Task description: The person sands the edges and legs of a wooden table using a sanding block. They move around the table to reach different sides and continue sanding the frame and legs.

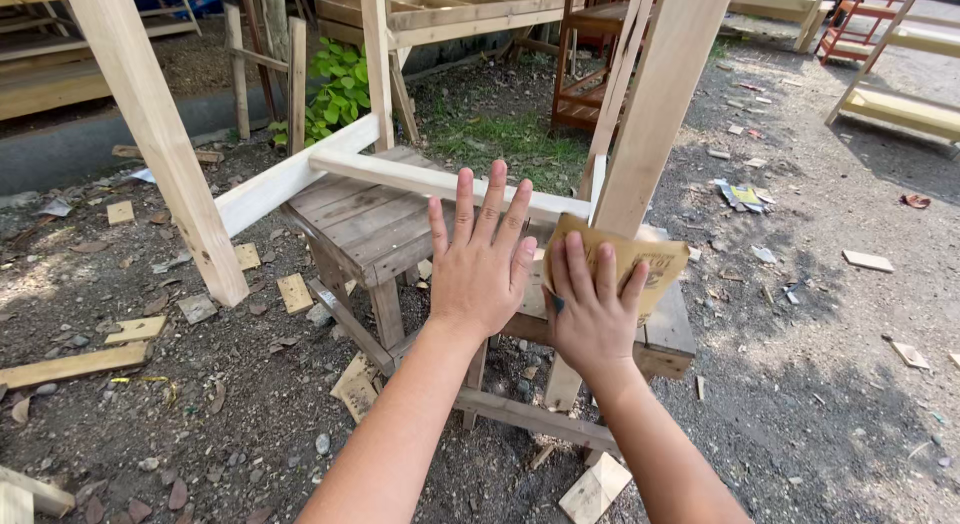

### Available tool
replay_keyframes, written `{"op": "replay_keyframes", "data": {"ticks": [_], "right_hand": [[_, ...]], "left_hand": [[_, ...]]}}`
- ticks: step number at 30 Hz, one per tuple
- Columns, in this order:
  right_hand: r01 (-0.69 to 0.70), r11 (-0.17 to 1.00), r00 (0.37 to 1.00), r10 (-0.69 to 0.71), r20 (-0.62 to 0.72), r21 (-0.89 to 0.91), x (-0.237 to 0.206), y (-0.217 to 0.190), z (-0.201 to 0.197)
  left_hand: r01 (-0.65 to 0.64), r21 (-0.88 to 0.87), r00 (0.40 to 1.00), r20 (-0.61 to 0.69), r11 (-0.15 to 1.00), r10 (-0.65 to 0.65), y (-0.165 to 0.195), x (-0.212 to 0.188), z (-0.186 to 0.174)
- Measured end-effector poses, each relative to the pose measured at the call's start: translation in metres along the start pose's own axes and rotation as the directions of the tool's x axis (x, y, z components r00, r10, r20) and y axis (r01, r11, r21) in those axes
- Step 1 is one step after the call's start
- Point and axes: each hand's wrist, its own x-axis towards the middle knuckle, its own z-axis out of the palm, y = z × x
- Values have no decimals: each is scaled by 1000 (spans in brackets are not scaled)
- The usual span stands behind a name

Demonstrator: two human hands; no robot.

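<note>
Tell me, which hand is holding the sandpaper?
The right hand presses the tan sandpaper; the left hand lies flat and empty on the wood.

Outdoor carpentry yard, timber frames [160, 134], offcuts [135, 330]
</note>
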Motion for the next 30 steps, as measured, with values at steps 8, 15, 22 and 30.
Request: {"op": "replay_keyframes", "data": {"ticks": [8,15,22,30], "right_hand": [[-102,989,994,105,-20,106,155,59,-49],[59,998,990,-56,127,-16,-19,-21,-21],[-46,999,995,47,-88,15,162,69,-33],[-89,994,995,91,-31,57,192,72,-54]], "left_hand": [[-44,-7,997,-62,999,44,12,69,-25],[-70,6,997,-27,998,70,6,48,-19],[-66,21,995,-80,998,67,2,89,-42],[-84,33,986,-144,996,87,23,125,-64]]}}
